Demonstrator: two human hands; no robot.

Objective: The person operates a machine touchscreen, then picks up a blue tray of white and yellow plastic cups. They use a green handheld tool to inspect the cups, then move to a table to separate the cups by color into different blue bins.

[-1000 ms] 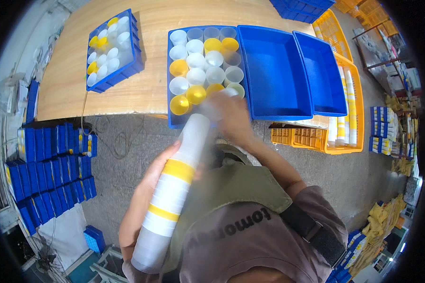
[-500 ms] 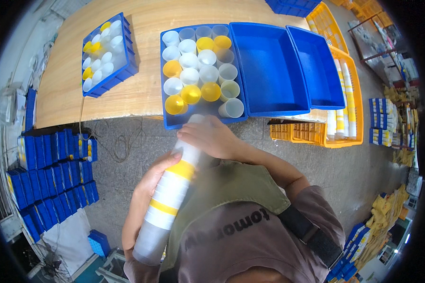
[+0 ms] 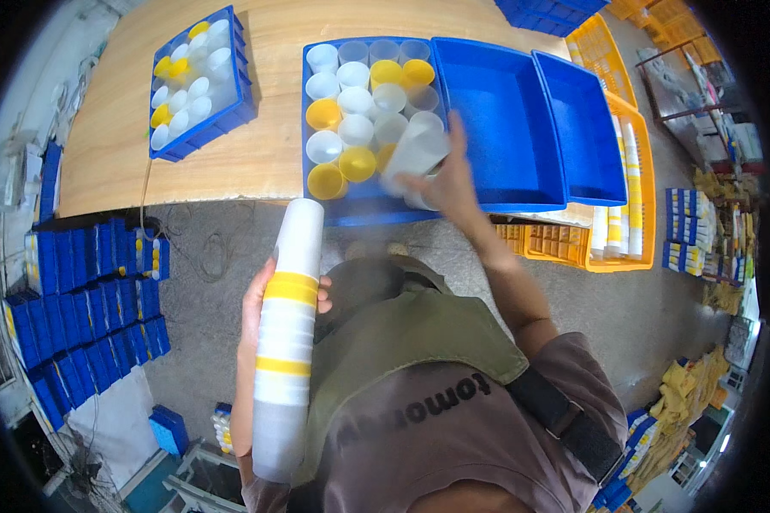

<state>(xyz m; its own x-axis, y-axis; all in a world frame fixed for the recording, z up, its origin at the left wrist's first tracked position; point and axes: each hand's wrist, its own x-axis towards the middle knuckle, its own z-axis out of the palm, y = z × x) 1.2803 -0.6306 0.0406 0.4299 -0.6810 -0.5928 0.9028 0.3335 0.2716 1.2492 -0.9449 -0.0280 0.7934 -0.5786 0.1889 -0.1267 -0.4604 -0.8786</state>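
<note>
My left hand (image 3: 257,301) is wrapped round a long stack of nested cups (image 3: 287,329), white and greyish with yellow bands. The stack stands nearly upright in the picture, its top end close to the table's front edge. Over the right front part of a blue crate (image 3: 368,209), my right hand (image 3: 449,184) grips a translucent white cup (image 3: 419,144), which is tilted; hand and cup are slightly blurred. Rows of white, clear and yellow cups (image 3: 357,164) stand mouth up in this crate. The hand and cup hide some of the cups at the front right.
Two blue trays (image 3: 500,128) with bare insides adjoin the crate on the right. A smaller blue crate of cups (image 3: 246,94) stands at the table's left. Beyond the right edge, an orange basket (image 3: 646,188) holds cup stacks. Blue crates (image 3: 94,308) are piled at the left.
My right hand has left the stack's top end and moved right and forward to a cup over the crate. My left hand has brought the stack more upright, its top shifting left.
</note>
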